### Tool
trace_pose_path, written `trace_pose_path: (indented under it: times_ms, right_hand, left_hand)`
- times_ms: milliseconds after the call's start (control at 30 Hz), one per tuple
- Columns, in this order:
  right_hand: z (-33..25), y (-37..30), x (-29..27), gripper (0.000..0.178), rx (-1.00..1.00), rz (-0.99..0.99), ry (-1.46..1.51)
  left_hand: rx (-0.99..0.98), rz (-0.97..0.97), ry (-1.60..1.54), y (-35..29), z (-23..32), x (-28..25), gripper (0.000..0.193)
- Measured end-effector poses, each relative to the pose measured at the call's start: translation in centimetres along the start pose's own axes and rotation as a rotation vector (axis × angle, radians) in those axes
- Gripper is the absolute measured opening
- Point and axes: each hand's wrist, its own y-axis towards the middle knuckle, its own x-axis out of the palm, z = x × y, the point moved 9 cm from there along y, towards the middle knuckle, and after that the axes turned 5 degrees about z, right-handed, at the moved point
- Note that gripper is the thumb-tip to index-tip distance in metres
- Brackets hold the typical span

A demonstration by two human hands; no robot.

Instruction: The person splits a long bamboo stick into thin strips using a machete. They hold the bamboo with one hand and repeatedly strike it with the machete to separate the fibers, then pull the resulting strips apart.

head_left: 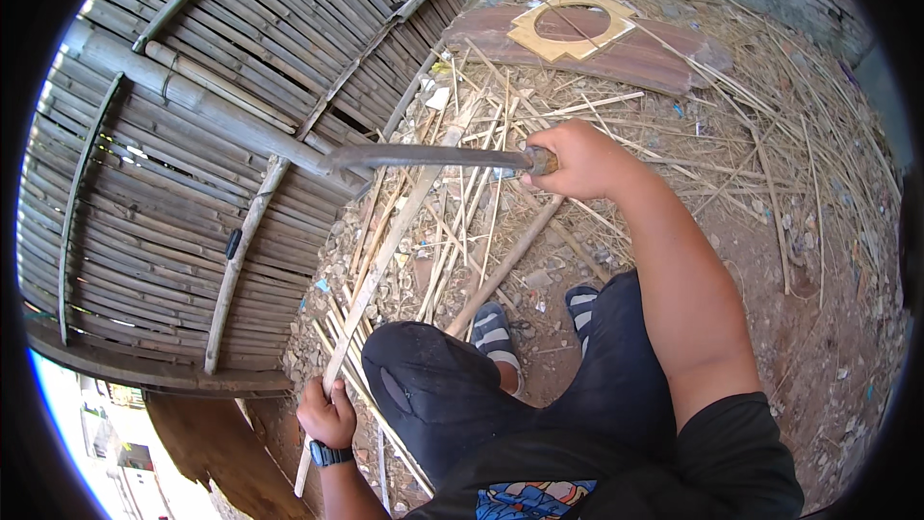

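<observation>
My right hand grips the short handle of a machete, raised in front of me. Its dark blade points left and curves at the tip, passing across the view of a long pale bamboo strip. I cannot tell whether the blade touches the strip. Low on the left, my left hand, with a watch on the wrist, is closed round the near part of that strip. The strip slants away from my left side toward the far debris. Beside my left knee lie more thin bamboo strips.
A bamboo slat wall with poles rises on the left. Scattered sticks and straw cover the stony ground. Farther off, a yellow frame with a round hole lies on a reddish-brown board. A thicker pole lies beyond my sandalled feet.
</observation>
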Motion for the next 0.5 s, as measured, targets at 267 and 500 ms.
trace_pose_path:
  times_ms: [267, 500]
  right_hand:
    - [-2.2, 0.0, 1.4, 0.031, -0.074, -0.145, -0.193]
    - [2.0, 0.4, -1.2, 0.032, 0.083, 0.056, -0.088]
  left_hand:
    - [-0.013, 0.027, -0.002, 0.0, -0.6, -0.2, 0.028]
    - [-0.007, 0.056, 0.042, -0.7, -1.5, -0.2, 0.031]
